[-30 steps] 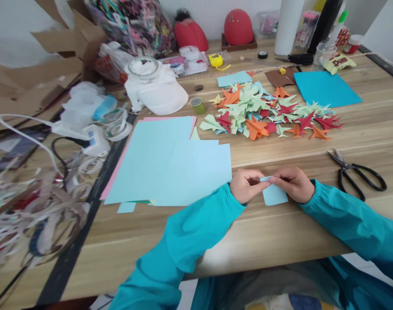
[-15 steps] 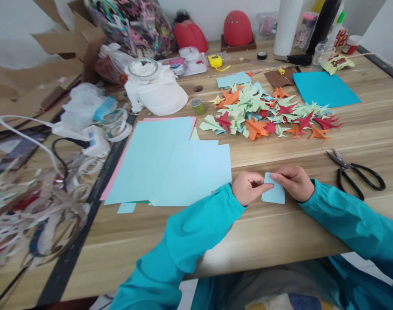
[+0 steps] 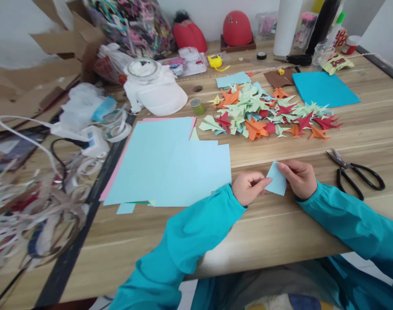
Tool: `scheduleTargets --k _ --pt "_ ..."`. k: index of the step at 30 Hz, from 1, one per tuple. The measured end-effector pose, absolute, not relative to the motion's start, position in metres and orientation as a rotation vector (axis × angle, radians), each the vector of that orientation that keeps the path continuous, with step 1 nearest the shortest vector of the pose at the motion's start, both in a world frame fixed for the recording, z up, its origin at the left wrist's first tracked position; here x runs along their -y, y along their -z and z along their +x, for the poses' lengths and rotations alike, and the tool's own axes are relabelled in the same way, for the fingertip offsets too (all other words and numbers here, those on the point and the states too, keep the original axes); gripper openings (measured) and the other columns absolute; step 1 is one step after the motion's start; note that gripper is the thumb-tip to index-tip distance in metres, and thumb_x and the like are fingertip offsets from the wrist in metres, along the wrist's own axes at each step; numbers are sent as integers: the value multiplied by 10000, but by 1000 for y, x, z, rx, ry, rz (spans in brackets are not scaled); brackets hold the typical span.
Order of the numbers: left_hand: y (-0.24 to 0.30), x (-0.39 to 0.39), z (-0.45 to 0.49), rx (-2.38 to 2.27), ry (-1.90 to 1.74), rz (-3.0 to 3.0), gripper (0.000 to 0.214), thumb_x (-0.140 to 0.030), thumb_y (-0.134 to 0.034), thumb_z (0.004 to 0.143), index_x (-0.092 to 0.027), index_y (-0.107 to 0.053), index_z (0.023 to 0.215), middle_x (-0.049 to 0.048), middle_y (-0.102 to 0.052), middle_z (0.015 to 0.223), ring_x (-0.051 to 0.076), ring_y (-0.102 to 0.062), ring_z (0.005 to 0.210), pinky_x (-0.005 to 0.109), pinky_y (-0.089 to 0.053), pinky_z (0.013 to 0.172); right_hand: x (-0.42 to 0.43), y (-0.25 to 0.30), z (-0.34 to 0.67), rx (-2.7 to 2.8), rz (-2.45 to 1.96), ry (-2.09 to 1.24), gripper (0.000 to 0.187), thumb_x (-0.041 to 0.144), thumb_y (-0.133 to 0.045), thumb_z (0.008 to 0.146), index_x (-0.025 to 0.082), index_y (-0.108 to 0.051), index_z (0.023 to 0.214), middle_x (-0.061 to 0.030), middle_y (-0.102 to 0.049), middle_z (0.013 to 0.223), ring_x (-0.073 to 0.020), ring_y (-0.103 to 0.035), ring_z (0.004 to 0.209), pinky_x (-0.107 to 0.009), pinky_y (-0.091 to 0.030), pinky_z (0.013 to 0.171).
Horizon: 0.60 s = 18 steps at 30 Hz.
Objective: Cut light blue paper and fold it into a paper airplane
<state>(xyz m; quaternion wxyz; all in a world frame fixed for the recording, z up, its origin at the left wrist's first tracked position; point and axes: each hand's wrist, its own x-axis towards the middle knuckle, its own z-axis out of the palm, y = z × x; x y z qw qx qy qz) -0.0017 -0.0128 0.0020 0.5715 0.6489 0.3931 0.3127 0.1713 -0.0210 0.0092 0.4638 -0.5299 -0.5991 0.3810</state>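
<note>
Between my two hands is a small piece of light blue paper, tilted a little above the wooden table. My left hand pinches its left edge between thumb and fingers. The thumb and fingers of my right hand are closed on its upper right corner. Large light blue sheets lie to the left of my left hand, stacked over pink paper. Beyond my hands is a heap of small folded paper figures in pale green, orange, red and blue. Scissors with black handles lie to the right of my right hand.
A bright blue stack of paper lies at the back right. A spool, a white cap and a yellow tape measure stand farther back. Cables and tangled strips cover the left side, near a cardboard box.
The small light blue paper has turned and risen slightly. My right hand has shifted a little up and to the right with its corner, while my left hand stays nearly in place.
</note>
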Motion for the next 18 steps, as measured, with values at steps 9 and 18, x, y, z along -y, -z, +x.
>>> scheduleTargets --k 9,18 --pt "2 13 0 -916 -849 1394 300 -411 -641 739 -131 -587 646 -11 -558 538 74 -533 456 192 -424 466 21 -10 173 1383 -1311 -893 407 504 -539 805 179 -553 561 30 -449 417 -78 -402 388 -218 -314 372" --pt "1 15 -1 -913 -937 1500 296 -401 -623 753 -133 -579 636 -4 -532 592 70 -534 447 182 -407 424 11 -11 174 1356 -1174 -1175 366 505 -756 563 174 -638 662 7 -600 582 -107 -515 513 -232 -433 464"
